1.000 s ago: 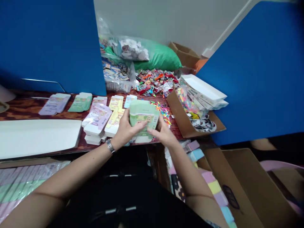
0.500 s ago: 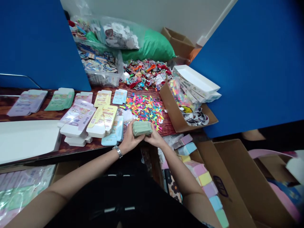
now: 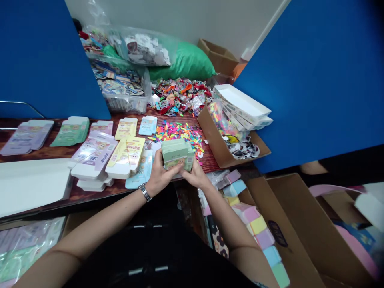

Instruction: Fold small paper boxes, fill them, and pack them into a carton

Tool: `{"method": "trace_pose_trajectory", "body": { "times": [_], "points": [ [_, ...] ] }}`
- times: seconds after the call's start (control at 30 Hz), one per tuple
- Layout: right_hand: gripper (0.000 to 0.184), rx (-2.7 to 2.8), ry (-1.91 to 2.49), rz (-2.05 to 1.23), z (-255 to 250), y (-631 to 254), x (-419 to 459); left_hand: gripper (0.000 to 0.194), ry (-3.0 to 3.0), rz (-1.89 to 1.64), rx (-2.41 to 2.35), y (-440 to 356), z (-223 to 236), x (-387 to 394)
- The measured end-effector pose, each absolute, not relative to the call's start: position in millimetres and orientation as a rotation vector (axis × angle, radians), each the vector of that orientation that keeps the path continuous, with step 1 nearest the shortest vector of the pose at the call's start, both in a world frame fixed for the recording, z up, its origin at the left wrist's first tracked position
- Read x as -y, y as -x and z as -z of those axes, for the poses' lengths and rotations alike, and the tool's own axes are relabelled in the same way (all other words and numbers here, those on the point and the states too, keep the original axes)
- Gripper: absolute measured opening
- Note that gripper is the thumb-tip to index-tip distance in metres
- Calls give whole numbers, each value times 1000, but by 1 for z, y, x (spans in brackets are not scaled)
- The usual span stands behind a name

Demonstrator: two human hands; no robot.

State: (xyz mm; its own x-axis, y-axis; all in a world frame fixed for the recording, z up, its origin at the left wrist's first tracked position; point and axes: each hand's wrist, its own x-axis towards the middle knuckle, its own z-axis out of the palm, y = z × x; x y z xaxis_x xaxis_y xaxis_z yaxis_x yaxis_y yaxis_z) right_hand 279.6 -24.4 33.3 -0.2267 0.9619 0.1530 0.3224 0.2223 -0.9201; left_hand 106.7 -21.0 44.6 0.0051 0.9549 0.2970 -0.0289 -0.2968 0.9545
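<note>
Between both hands is a stack of green flattened card boxes (image 3: 175, 153), raised above the table's front edge with a printed face tilted towards me. My left hand (image 3: 161, 173) grips its left side, thumb across the front. My right hand (image 3: 193, 173) holds the lower right side. Just beyond the stack lies a spread of small bright-coloured pieces (image 3: 180, 132). To the left are yellow boxes (image 3: 126, 156), light blue boxes (image 3: 143, 170) and purple boxes (image 3: 96, 154) in piles. The fingers behind the stack are hidden.
A cardboard box (image 3: 220, 148) with bagged items stands right of the coloured pieces, white trays (image 3: 243, 102) resting on it. Behind are a clear bin (image 3: 129, 100) and a green bag (image 3: 189, 60). Below right, an open carton (image 3: 270, 224) stands beside pastel boxes (image 3: 264, 238).
The green stack has turned in my hands: earlier its edges faced me, now a printed face shows. The whole view has shifted slightly.
</note>
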Motion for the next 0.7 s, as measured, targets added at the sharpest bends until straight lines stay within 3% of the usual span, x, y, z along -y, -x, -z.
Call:
{"method": "trace_pose_trajectory", "body": {
  "times": [0.17, 0.27, 0.37, 0.47, 0.7],
  "points": [
    [79, 1772, 1293, -759, -57, -265, 26, 51, -1243, -1432, -910, -106, -65, 11],
    [75, 1834, 1474, -187, -73, -264, 23, 55, -1123, -1425, -930, -106, -67, 13],
    [51, 1912, 1553, 280, -81, -260, 22, 64, -926, -1406, -789, -110, -71, 28],
    [38, 2075, 1537, 279, -79, -249, 26, 49, -768, -1372, -647, -114, -80, 42],
    [47, 2200, 1449, -50, -71, -220, 49, 37, -417, -1427, -744, -105, -93, 37]
  ]
}}
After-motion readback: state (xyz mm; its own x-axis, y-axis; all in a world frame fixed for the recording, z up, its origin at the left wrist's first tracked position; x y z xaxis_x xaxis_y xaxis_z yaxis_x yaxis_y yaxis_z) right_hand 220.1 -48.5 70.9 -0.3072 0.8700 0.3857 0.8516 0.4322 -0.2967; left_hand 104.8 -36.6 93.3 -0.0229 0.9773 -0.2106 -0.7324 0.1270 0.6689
